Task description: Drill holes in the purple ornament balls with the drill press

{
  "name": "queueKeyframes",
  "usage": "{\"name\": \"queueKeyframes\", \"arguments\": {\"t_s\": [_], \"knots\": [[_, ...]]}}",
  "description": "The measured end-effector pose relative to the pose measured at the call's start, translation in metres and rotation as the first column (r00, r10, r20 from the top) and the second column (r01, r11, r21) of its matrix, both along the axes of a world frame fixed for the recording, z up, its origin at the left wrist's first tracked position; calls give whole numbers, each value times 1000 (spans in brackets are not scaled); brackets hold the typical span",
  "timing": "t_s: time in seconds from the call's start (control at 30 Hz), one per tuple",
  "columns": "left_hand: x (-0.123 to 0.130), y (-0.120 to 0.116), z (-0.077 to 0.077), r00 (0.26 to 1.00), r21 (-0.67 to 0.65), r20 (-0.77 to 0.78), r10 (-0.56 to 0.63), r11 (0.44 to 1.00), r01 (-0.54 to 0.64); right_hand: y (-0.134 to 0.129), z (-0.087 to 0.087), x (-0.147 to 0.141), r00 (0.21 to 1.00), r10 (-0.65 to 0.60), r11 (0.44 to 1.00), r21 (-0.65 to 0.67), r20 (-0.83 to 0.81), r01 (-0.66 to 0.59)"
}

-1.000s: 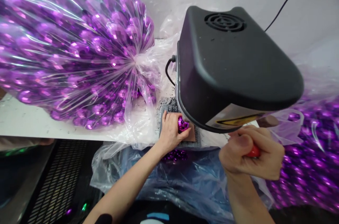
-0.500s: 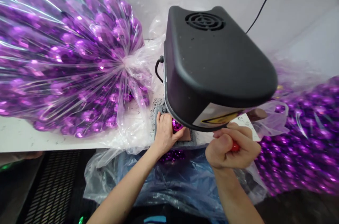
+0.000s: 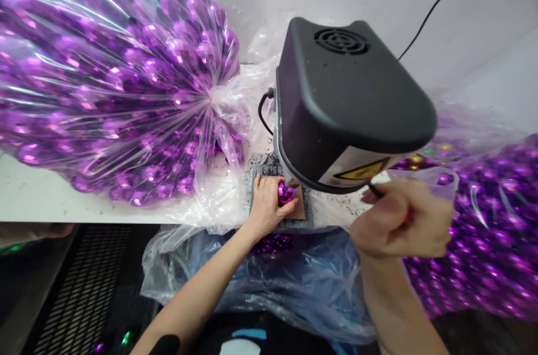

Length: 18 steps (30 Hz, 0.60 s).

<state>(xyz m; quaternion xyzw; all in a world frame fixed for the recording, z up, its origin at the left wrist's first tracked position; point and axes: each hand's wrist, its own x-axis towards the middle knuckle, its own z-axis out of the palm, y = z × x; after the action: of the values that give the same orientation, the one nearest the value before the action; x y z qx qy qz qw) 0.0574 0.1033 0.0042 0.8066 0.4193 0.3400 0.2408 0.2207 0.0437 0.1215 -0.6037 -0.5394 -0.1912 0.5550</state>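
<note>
My left hand [image 3: 269, 198] is closed around a shiny purple faceted ball [image 3: 286, 192], pressing it onto a small brown pad [image 3: 298, 208] on a grey metal base plate [image 3: 307, 220]. Over it hangs the black housing [image 3: 353, 92] of a bench machine, with a round vent on top and a yellow warning label [image 3: 357, 169] in front. My right hand [image 3: 401, 218], blurred by motion, is wrapped around the machine's dark lever [image 3: 375, 190]; a bit of red shows between the fingers. The underside of the machine is hidden.
A large tied clear bag [image 3: 126, 92] of purple balls lies on the white table [image 3: 37, 192] at left. Another bag of purple balls [image 3: 483, 243] stands at right. Clear plastic [image 3: 311, 288] with purple balls hangs over my lap. Dark shavings lie around the base plate.
My right hand has swung to the right with the lever. My left hand stays on the ball, which shows more clearly. The whole view has shifted slightly.
</note>
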Motion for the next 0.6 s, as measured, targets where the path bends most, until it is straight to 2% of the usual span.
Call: {"name": "queueKeyframes", "arguments": {"t_s": [0.07,0.1,0.13,0.2,0.33,0.43,0.53,0.6], "knots": [[0,0,-1,1000,19,-1,0,1000,0,16,35,5,991,-90,989,122,102,77],[1,1,-1,1000,27,-4,-3,1000,3,27,50,7,986,-106,990,101,132,93],[2,2,-2,1000,32,-8,-6,999,6,38,63,9,991,-72,996,54,112,66],[3,2,-2,1000,37,-14,-12,999,13,57,79,12,999,-38,999,-33,33,39],[-9,-11,9,999,17,46,-23,1000,22,73,84,13,997,-31,995,-94,-76,24],[-32,-42,18,987,-47,115,-114,992,120,73,80,16,998,-19,997,-73,-56,15],[-55,-80,11,947,-151,72,-313,935,320,74,76,20,998,28,999,-25,-59,-30],[-63,-98,-2,919,-263,-26,-394,889,374,76,76,22,998,41,999,-12,-46,-42]]}}
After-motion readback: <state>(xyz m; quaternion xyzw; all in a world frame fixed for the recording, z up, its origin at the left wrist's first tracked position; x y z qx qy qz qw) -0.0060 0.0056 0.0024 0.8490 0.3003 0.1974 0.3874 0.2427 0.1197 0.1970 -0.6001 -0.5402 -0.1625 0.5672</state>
